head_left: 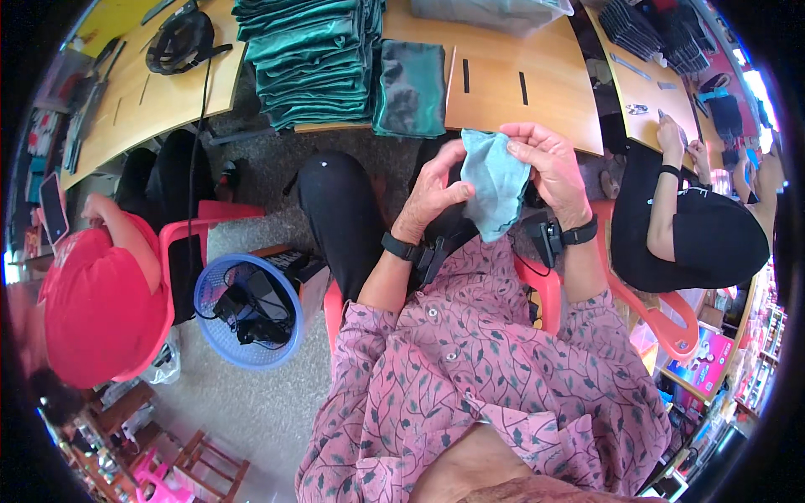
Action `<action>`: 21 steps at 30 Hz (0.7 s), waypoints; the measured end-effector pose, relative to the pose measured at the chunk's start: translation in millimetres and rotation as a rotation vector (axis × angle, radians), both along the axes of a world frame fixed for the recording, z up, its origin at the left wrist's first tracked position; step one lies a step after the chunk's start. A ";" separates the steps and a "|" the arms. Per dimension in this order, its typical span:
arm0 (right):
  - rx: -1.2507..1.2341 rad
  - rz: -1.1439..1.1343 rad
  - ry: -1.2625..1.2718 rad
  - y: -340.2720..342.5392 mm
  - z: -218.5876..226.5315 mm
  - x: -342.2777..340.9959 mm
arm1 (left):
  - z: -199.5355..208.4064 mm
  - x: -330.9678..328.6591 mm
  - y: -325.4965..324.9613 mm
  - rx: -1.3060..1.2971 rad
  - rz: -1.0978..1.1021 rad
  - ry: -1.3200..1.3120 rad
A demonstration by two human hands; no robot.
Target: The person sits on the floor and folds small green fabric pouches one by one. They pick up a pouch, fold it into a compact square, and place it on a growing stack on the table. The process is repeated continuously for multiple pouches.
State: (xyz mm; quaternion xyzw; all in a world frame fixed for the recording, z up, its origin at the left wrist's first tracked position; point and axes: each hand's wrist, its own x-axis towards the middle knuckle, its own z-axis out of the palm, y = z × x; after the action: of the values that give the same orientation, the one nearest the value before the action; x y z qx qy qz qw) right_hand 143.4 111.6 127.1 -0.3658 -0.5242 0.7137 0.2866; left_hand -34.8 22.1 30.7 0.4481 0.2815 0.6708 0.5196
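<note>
A small piece of light teal cloth [493, 184] hangs in front of my chest, held up between both hands. My right hand [553, 163] pinches its upper right edge between thumb and fingers. At its left edge, my left hand [436, 189] grips the cloth, with the thumb lying against it. The cloth is creased and tapers toward its lower end. Just beyond my hands, a folded dark green cloth [409, 88] lies on the wooden table [495, 109], beside a tall stack of folded green cloths [310, 63].
A clear plastic bin [495, 10] stands at the table's far side. A blue basket [250, 356] with black devices is on the floor to my left. One person in red [101, 293] sits at left; another in black [713, 210] works at right. A black headgear [178, 42] lies on the left table.
</note>
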 end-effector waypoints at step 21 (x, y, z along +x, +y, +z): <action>0.111 -0.056 -0.298 -52.2 -21.6 1.7 | -1.5 23.0 1.2 -0.332 0.368 0.181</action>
State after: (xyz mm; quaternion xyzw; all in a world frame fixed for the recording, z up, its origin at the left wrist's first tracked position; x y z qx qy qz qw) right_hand 145.1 59.4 105.5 -0.4656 -0.5890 0.6133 0.2452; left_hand -11.8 23.2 29.2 0.3562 0.5097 0.6559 0.4279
